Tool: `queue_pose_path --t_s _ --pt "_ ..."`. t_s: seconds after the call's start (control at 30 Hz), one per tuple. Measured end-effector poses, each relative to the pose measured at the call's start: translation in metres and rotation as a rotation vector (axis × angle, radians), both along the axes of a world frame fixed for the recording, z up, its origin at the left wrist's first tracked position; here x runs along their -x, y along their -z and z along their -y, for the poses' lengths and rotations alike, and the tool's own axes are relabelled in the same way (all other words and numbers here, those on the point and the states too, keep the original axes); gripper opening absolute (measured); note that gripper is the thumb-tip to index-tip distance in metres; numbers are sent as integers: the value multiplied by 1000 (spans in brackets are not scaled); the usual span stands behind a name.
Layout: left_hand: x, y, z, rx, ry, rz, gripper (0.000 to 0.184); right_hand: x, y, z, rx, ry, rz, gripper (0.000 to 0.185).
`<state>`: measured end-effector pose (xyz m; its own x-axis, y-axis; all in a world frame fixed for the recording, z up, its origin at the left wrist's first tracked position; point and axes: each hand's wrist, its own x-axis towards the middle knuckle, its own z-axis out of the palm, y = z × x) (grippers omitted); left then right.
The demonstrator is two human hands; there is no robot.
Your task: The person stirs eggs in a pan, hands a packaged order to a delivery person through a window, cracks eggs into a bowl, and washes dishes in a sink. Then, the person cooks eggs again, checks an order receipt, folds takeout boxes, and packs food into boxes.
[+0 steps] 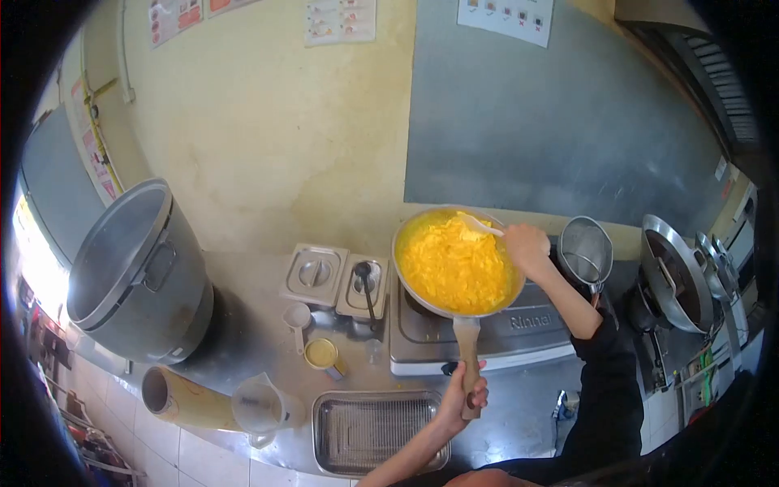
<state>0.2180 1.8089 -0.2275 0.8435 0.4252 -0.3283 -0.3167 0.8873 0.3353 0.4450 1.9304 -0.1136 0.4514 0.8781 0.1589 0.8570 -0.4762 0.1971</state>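
A round pan (395, 258) full of yellow scrambled egg (454, 264) is over the left part of a Rinnai gas stove (531, 333). My left hand (462, 398) is closed around the pan's wooden handle (466, 341), which points toward me. At the pan's upper right edge, my right hand (526, 246) is closed on a pale spatula (480, 225), whose blade end touches the egg. Its grip is hidden inside the hand.
Left of the stove are two steel containers (314, 274), a measuring cup (297, 316) and an open can (322, 354). A wire-rack tray (369, 430) and a clear jug (264, 406) lie nearer. A big pot (146, 276) stands left; a strainer (585, 250) and wok (677, 280) are right.
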Motion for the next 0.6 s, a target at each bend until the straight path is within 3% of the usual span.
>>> queue_pose_path --t_s 0.13,0.3,0.33,0.4,0.43,0.5,0.6 --pt "5 -12 -14 184 65 105 39 -6 50 30 94 -234 -19 23" --pt "4 -10 -6 167 59 61 41 38 -61 88 304 -378 109 17" --pt "3 -7 -3 166 59 61 41 43 -62 90 303 -377 110 17" --pt "-1 -1 2 118 62 63 42 65 -50 98 586 -259 166 18" --pt "-1 -1 1 102 65 54 44 73 -33 99 582 -260 165 18" --pt "2 -3 -2 93 69 37 45 78 8 89 213 -333 125 16" --pt "0 -3 3 74 59 10 46 51 26 41 128 -351 71 15"
